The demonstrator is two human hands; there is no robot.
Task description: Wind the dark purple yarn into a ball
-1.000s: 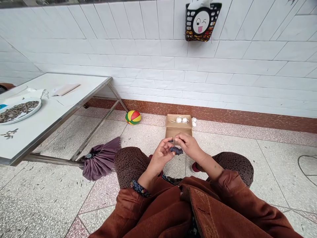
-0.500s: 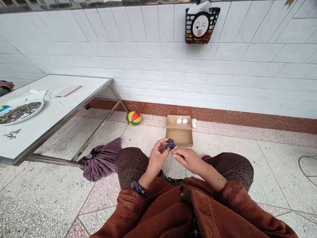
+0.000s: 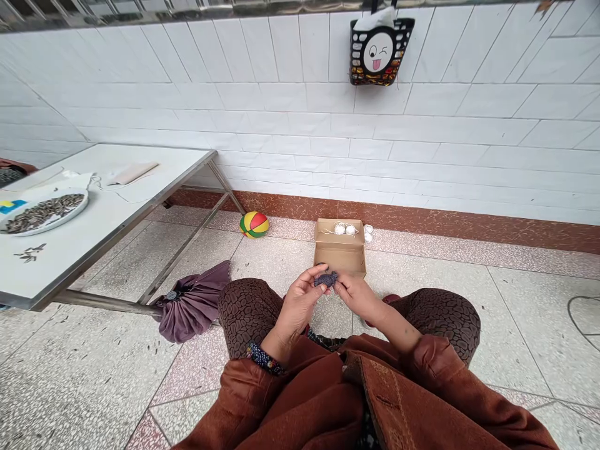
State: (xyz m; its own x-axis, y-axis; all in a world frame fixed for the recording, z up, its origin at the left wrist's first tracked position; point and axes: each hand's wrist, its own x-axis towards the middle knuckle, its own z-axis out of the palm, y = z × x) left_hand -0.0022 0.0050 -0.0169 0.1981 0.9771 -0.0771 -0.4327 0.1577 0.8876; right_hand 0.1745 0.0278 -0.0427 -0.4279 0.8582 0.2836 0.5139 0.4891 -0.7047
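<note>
Between my knees, both hands hold a small dark purple-grey piece that looks knitted or crocheted (image 3: 325, 279). My left hand (image 3: 300, 300) is closed on its left side, with thumb and fingers pinching it. On the right end, the fingertips of my right hand (image 3: 359, 297) are pinched, and whether they also hold a tool is hidden. Just beyond the hands, an open cardboard box (image 3: 339, 253) stands on the floor. Its raised far part holds white round balls (image 3: 345, 229) with loose thread. More white round pieces (image 3: 368, 233) lie at the box's right side.
At left stands a white table (image 3: 94, 219) with a plate of sunflower seeds (image 3: 70, 215) on it. A purple folded umbrella or cloth (image 3: 194, 306) hangs by the table's lower bar. A colourful ball (image 3: 254, 224) rests by the wall. A black basket (image 3: 380, 53) hangs above.
The dark piece has been turned and now lies more sideways between my hands. My right hand has moved slightly left and closer to the left one. The view has shifted a little.
</note>
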